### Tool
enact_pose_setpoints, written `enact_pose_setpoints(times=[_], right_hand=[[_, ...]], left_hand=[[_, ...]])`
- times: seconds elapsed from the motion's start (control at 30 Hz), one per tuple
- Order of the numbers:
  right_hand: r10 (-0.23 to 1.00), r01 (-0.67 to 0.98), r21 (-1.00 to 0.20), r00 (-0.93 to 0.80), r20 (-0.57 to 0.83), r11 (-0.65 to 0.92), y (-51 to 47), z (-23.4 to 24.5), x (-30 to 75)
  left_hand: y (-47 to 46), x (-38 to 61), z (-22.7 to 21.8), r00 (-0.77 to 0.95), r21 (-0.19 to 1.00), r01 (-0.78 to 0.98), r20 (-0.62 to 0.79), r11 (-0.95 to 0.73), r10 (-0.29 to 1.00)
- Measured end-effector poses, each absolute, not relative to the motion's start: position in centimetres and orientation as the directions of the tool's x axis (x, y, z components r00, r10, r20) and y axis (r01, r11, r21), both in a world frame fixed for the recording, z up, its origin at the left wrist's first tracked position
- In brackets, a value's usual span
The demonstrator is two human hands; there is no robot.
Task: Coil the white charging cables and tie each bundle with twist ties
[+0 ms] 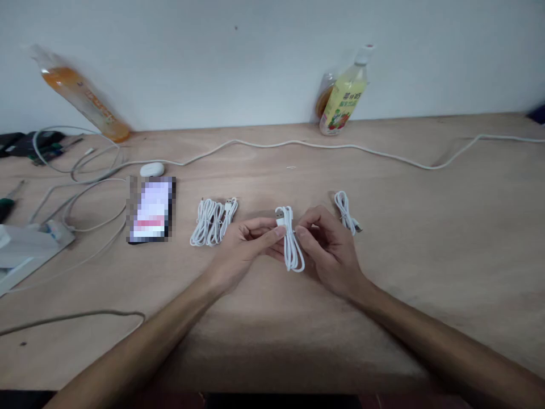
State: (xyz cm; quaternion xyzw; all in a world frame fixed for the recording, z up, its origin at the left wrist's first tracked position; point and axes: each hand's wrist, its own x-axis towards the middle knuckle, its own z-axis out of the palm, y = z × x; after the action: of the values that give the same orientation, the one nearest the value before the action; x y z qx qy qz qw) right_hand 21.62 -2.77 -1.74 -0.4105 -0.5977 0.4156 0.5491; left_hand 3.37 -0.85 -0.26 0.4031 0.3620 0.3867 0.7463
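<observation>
A coiled white USB cable is held up over the middle of the table, its metal plug at the upper left of the bundle. My left hand is closed on it, thumb across the front and fingers behind. From the other side, my right hand pinches with thumb and forefinger at the bundle's narrow waist, where a thin tie seems to sit; the tie itself is too small to see clearly. Several more coiled white cables lie together beyond my left hand. Another coiled cable rests beyond my right hand.
A phone with a blurred screen and a white earbud case lie at left. Loose white cords and a power strip spread farther left. An orange drink bottle and a yellow one stand by the wall. A long cord crosses behind.
</observation>
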Motion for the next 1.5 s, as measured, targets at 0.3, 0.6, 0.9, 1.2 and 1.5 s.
enact_pose_setpoints(times=[0.3, 0.6, 0.9, 1.2, 1.5], right_hand=[[0.946, -0.034, -0.949, -0.07, 0.315, 0.314, -2.79, -1.88, 21.66], [0.949, -0.046, -0.954, -0.092, 0.3, 0.297, -2.61, -1.73, 21.7], [0.957, -0.065, -0.959, -0.083, 0.28, 0.275, -2.62, -2.03, 21.66], [0.972, -0.154, -0.97, -0.116, 0.205, 0.186, -2.72, -1.77, 21.71], [0.984, -0.135, -0.984, -0.114, 0.134, 0.118, -2.5, -1.55, 21.63]], left_hand=[[-0.91, 3.24, 0.1, 0.491, 0.766, -0.378, -0.31, 0.52, 0.814], [-0.83, 3.3, 0.01, 0.495, 0.699, -0.399, -0.38, 0.593, 0.781], [-0.8, 3.34, -0.01, 0.514, 0.683, -0.396, -0.39, 0.614, 0.764], [-1.01, 3.28, -0.3, 0.501, 0.727, -0.381, -0.357, 0.571, 0.788], [-1.01, 3.23, -0.42, 0.495, 0.733, -0.384, -0.35, 0.562, 0.795]])
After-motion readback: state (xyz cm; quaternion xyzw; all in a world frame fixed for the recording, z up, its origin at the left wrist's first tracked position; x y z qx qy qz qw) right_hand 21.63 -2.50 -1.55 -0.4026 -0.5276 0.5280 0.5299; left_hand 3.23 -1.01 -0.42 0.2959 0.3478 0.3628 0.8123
